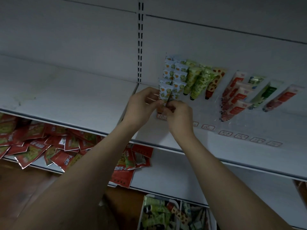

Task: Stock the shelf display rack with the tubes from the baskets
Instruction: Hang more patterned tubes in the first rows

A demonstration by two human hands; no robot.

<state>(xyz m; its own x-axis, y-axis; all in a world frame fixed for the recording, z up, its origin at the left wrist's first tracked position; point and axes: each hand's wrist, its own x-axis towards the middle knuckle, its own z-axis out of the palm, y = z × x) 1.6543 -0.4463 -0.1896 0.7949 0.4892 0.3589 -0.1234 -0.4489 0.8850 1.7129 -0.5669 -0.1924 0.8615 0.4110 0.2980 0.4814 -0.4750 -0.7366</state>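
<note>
Where both hands meet at rack front: left hand [141, 103] and right hand [178, 113] pinching orange-and-green printed tube [165, 93] at lower end. Long axis near upright, flat crimp uppermost, above fingers.

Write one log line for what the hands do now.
left hand + right hand | holding orange-print tube | at display rack
</note>
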